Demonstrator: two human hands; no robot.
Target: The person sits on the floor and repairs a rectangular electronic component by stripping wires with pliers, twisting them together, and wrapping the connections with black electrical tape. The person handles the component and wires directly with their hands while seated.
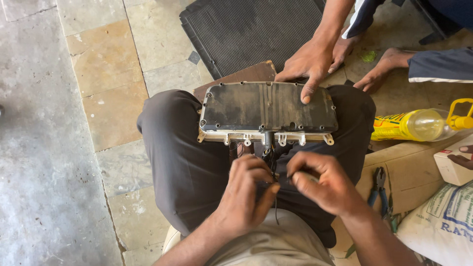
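A flat dark box (268, 107) with a white rim lies across the person's knees, its near edge toward the body. Thin black wires (270, 158) drop from a stub at the middle of that edge into the gap between both hands. The left hand (245, 193) is curled, thumb and forefinger pinched on the wires. The right hand (326, 184) is closed round a small pale piece (too hidden to name). Another person's hand (309, 64) presses one finger on the box's far edge. Blue-handled pliers (379, 191) lie right of the thigh, partly hidden, beside a yellow bottle (419, 125).
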